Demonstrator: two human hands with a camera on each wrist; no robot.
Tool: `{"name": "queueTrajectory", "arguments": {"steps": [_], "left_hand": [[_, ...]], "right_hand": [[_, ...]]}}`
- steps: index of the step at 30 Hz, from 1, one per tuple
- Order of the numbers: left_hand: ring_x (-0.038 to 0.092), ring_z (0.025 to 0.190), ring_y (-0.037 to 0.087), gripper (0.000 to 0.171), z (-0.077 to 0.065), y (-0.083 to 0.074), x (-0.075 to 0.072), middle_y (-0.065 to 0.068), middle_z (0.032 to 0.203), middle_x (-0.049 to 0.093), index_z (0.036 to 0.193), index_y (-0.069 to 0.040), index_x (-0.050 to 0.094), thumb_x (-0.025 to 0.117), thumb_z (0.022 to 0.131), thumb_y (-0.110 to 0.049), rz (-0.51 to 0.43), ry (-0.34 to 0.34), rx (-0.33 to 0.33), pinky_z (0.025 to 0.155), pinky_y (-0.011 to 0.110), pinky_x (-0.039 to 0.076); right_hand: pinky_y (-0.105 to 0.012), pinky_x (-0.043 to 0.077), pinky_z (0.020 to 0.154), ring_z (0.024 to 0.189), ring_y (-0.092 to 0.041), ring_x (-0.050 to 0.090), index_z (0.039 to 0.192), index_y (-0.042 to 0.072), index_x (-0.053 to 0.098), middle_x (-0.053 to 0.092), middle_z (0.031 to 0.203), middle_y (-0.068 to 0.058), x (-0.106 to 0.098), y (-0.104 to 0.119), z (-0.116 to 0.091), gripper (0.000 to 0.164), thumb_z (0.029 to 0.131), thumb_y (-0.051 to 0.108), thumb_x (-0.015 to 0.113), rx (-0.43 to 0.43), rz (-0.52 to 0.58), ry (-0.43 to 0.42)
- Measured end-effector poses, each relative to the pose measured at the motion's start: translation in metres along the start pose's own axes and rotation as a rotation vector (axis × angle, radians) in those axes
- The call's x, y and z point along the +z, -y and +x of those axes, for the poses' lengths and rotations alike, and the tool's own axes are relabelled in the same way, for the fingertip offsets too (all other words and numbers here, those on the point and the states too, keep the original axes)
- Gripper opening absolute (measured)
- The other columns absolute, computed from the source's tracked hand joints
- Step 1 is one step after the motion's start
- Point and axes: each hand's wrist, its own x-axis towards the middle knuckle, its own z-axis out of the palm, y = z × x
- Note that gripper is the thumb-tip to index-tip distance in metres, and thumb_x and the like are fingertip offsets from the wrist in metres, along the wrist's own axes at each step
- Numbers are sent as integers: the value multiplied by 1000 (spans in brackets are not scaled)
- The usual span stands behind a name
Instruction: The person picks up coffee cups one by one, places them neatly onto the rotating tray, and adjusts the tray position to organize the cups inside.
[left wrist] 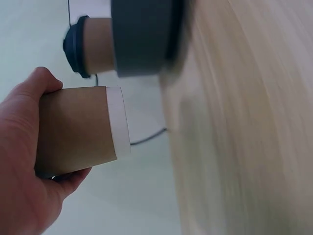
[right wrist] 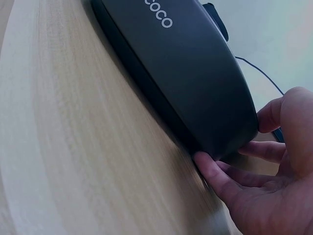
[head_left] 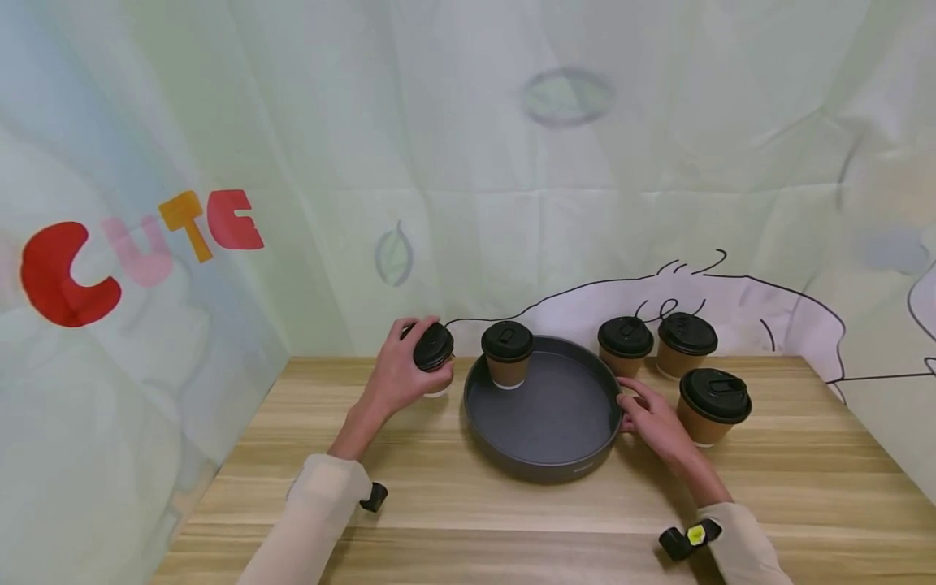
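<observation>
My left hand (head_left: 405,366) grips a brown paper coffee cup (left wrist: 78,129) round its side, its black lid (head_left: 434,348) uppermost. In the left wrist view, the cup's white bottom hangs clear of the wooden table. Beside it to the right, a dark grey round pan (head_left: 548,422) lies on the table. Another lidded coffee cup (head_left: 508,357) stands inside the pan at its back left. My right hand (head_left: 654,422) holds the pan's right edge, with one finger up at the rim and others low by its base, as the right wrist view shows.
Several more lidded coffee cups are right of the pan: one cup (head_left: 625,345) at its back right, a second (head_left: 686,345) beside that, and a third (head_left: 712,406) nearer, close to my right wrist. A printed curtain (head_left: 468,203) hangs behind the wooden table (head_left: 453,520).
</observation>
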Motion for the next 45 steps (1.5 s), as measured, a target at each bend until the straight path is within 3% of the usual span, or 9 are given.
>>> {"name": "queueTrajectory", "arguments": {"steps": [12, 22, 34, 45], "left_hand": [[61, 110, 32, 70, -1, -48, 8, 14, 137, 47, 144, -20, 58, 85, 81, -30, -71, 36, 135, 88, 47, 56], [58, 116, 30, 73, -2, -62, 30, 18, 137, 48, 143, -13, 58, 87, 78, -28, -65, 45, 274, 95, 44, 54], [58, 116, 38, 74, -14, -62, 50, 20, 134, 49, 145, -13, 57, 88, 79, -31, 1, 100, 292, 99, 50, 51], [48, 121, 41, 74, -28, -63, 60, 21, 137, 48, 147, -14, 55, 86, 82, -31, 69, 135, 235, 99, 50, 49]], "right_hand": [[-25, 55, 77, 86, -16, 67, 155, -1, 41, 61, 124, -28, 0, 0, 0, 51, 109, 19, 49, -8, 31, 2], [-24, 55, 77, 88, -17, 67, 155, 0, 40, 60, 127, -29, 1, -1, 0, 50, 109, 18, 49, -14, 35, 2], [-24, 54, 77, 86, -17, 67, 154, 0, 42, 61, 126, -28, 1, 0, 1, 50, 108, 19, 49, -10, 4, -9], [-24, 54, 77, 85, -16, 66, 154, 1, 42, 62, 123, -26, 1, 0, 1, 50, 109, 19, 49, -1, 0, -14]]}}
